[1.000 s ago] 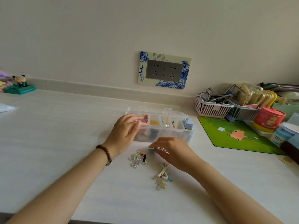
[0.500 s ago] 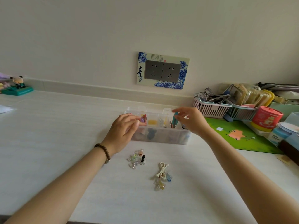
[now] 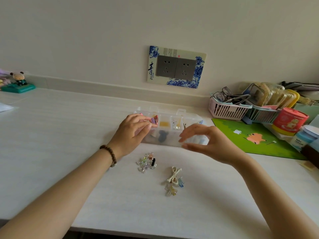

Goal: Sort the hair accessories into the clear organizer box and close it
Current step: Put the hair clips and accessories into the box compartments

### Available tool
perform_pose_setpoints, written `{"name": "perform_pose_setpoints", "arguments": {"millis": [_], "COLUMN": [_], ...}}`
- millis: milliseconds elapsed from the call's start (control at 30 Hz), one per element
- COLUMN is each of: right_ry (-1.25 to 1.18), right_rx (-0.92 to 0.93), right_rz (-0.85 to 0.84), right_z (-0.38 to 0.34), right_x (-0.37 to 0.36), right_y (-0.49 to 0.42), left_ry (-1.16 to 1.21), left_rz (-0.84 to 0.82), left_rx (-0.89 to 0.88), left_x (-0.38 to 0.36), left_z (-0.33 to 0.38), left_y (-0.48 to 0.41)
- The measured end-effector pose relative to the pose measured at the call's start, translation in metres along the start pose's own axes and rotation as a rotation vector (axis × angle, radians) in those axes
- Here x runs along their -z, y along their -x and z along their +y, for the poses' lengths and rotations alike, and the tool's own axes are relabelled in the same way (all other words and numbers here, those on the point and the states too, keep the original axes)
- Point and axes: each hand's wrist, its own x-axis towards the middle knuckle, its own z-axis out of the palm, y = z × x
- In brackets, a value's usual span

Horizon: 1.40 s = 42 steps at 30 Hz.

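Observation:
The clear organizer box (image 3: pixel 170 116) lies open on the white desk, with small items in its compartments. My left hand (image 3: pixel 133 133) rests on the box's left front, its fingers beside a pink-purple clip (image 3: pixel 154 120). My right hand (image 3: pixel 205 143) hovers empty in front of the box's right half, fingers spread and curved. A pile of small clear and pastel clips (image 3: pixel 146 162) lies on the desk below the box. A second pile with white bone-shaped clips (image 3: pixel 174 180) lies to its right.
A green mat (image 3: pixel 255 138) lies right of the box. Behind it stand a pink basket (image 3: pixel 224 109) with glasses, a red tub (image 3: pixel 290 120) and other containers. A teal toy stand (image 3: pixel 19 87) sits far left. A double wall socket (image 3: pixel 176 67) is above the box.
My right hand took a blue clip from the desk to the box's right compartments, let it go, and has drawn back toward me, empty. The left hand stayed at the box.

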Motion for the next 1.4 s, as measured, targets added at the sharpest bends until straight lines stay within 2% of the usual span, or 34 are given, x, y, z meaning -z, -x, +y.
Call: {"name": "perform_pose_setpoints", "arguments": {"millis": [167,433,633,767,933,1033,1100,1167,1267,1400], "right_ry": [0.026,-0.010,-0.004,-0.140,-0.387,-0.338,-0.263,-0.186,-0.052,0.085], "right_rx": [-0.080,-0.102,-0.106,-0.084,-0.107,-0.186,-0.239,-0.288,-0.326,-0.347], "right_rz": [-0.337,-0.434,-0.310,-0.179,0.160,0.414,0.524,0.524,0.393,0.307], "right_z": [0.002,0.001,0.006,0.011,0.011,0.021,0.033,0.044,0.053,0.054], "right_x": [-0.022,-0.036,-0.040,-0.032,-0.003,0.017,0.024,0.024,0.018,0.014], "right_y": [0.004,0.007,0.002,-0.001,-0.017,-0.033,-0.044,-0.052,-0.056,-0.059], "left_ry": [-0.014,-0.006,-0.014,-0.068,-0.143,-0.127,-0.126,-0.127,-0.121,-0.119], "left_rz": [0.011,0.017,0.033,0.047,-0.001,0.006,0.001,0.008,0.031,0.026], "left_rx": [-0.005,-0.029,-0.035,-0.050,-0.081,-0.069,-0.072,-0.080,-0.085,-0.075], "left_x": [-0.001,0.000,0.000,-0.001,-0.005,-0.004,-0.004,-0.004,-0.004,-0.005], "left_z": [-0.001,-0.001,0.003,0.010,0.014,0.013,0.013,0.012,0.013,0.012], "left_y": [0.000,0.001,0.003,0.004,0.005,0.004,0.005,0.005,0.004,0.004]}}
